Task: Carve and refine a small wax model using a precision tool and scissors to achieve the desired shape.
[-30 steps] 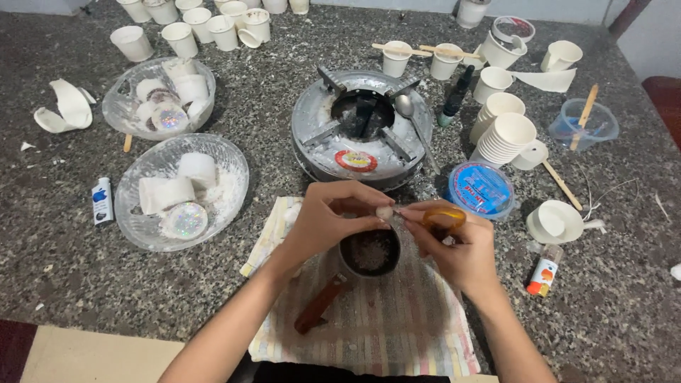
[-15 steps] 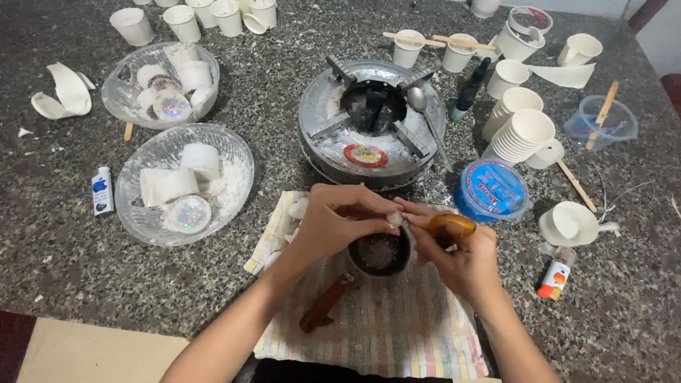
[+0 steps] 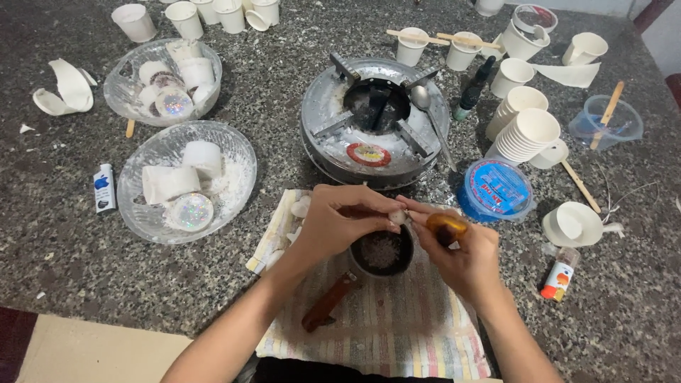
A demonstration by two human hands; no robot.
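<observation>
Two glass bowls (image 3: 186, 181) sit on my speckled desk (image 3: 57, 248), each holding white wax pieces and a shiny disc. Beyond the striped cloth (image 3: 397, 326) stands a round metal burner (image 3: 374, 120) with a spoon (image 3: 425, 106). On the cloth, a small dark pot (image 3: 381, 252) with a brown handle holds grainy grey stuff. Above it my left hand (image 3: 333, 223) pinches a small white piece (image 3: 399, 216), and my right hand (image 3: 464, 252) has its grip closed on an amber bottle (image 3: 445, 228).

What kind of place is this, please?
Probably a home craft bench, perhaps for melting wax. On the stone counter sit a small metal burner, stacked paper cups and glass bowls of white pieces. Both hands work over a small pot.
</observation>
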